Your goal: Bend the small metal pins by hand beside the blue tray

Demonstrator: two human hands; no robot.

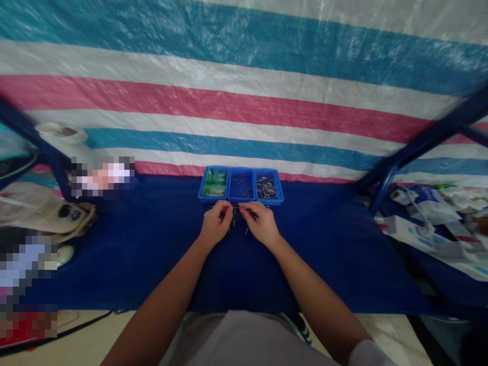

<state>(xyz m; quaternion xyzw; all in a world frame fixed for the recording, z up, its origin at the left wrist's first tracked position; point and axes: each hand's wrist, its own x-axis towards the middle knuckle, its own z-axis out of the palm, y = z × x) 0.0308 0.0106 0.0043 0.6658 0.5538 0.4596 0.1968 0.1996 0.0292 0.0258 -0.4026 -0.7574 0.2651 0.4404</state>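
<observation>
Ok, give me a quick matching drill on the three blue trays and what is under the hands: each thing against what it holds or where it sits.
Things:
1. left tray
2. middle tray
3. right tray
4. thin rod

Descriptions:
A. a dense heap of small dark metal pins
B. green pieces
C. pinched between left hand and right hand, just in front of the trays
D. only a few scattered dark pins

Pairs: 1-B, 2-D, 3-A, 4-C

We see a table covered in dark blue cloth point(152, 254) filling the middle of the frame. At its upper centre sit three small blue plastic trays point(241, 185) side by side, with a few thin metal pins point(238, 223) lying just below them.
</observation>
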